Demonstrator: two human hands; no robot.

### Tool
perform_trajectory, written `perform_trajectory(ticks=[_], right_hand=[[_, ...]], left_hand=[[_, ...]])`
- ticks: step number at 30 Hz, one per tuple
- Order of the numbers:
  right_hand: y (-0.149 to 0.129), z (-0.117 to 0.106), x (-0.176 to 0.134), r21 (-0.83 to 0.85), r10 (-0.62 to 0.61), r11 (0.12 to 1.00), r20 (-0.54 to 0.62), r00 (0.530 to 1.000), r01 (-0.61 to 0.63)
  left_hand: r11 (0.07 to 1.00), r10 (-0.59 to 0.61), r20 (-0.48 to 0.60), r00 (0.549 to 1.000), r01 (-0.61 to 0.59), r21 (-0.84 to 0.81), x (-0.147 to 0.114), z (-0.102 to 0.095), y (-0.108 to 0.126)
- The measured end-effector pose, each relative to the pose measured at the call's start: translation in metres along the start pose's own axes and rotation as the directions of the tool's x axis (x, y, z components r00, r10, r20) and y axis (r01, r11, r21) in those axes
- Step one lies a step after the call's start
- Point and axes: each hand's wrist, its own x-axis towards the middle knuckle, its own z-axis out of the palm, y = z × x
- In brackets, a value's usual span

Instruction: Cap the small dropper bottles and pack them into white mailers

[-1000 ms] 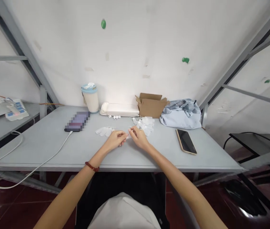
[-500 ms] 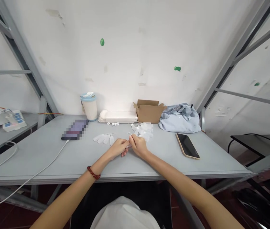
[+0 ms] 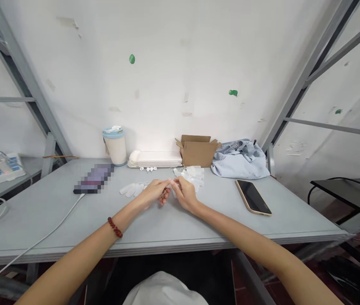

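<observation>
My left hand [image 3: 154, 190] and my right hand [image 3: 185, 195] meet at the fingertips above the middle of the grey table [image 3: 211, 231]. Both are closed in a pinch, with the left's lower fingers curled under. Something small and pale shows between them, too hidden to name. Close behind my right hand lies a pile of translucent white strips [image 3: 196, 173] with thin strings. Several similar flat white pieces [image 3: 130, 189] are spread beside my left hand, which partly covers them. Farther back sit several small white knobs [image 3: 150, 169] in a row.
At the back stand a lidded cup [image 3: 116, 148], a stack of white flat trays [image 3: 159, 158], an open cardboard box [image 3: 199, 153] and bunched light-blue cloth [image 3: 240, 163]. A phone [image 3: 253, 198] lies at right. A cabled phone [image 3: 93, 178] lies at left, near a power strip [image 3: 7, 168].
My fingertips have drawn slightly apart, and my left hand's lower fingers show more. The whole view has shifted a little; the objects on the table stay in place.
</observation>
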Motion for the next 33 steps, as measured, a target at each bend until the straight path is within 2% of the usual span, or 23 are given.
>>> perform_trajectory(ticks=[3,5,8,11,15,22,26,33], right_hand=[[0.008,-0.004,0.018,-0.114,-0.174,0.978,-0.008,0.985,0.172],[0.012,-0.005,0.032,-0.187,-0.209,0.961,0.0,0.978,0.205],[0.015,-0.002,0.049,-0.234,-0.181,0.956,-0.003,0.983,0.175],[0.016,0.003,0.05,-0.268,-0.154,0.952,-0.007,0.988,0.146],[0.017,0.007,0.04,-0.311,-0.206,0.927,0.048,0.977,0.211],[0.024,0.007,0.032,-0.311,-0.241,0.917,0.063,0.968,0.249],[0.024,0.006,0.03,-0.281,-0.19,0.934,0.131,0.973,0.22],[0.013,-0.002,0.03,-0.089,-0.022,0.995,0.212,0.977,0.042]], left_hand=[[0.981,0.109,0.022,0.994,-0.111,0.162,0.02,-0.016,0.02],[0.967,0.157,0.02,0.987,-0.158,0.197,0.031,-0.026,0.03],[0.964,0.223,-0.001,0.975,-0.22,0.148,0.042,-0.035,0.035],[0.964,0.26,-0.061,0.964,-0.255,0.079,0.045,-0.033,0.024],[0.956,0.292,-0.191,0.937,-0.285,0.066,0.04,-0.023,0.006],[0.949,0.309,-0.234,0.922,-0.286,0.129,0.031,-0.014,0.006],[0.939,0.329,-0.201,0.923,-0.297,0.176,0.029,-0.017,0.008],[0.892,0.404,-0.011,0.915,-0.391,0.226,0.032,-0.03,0.006]])
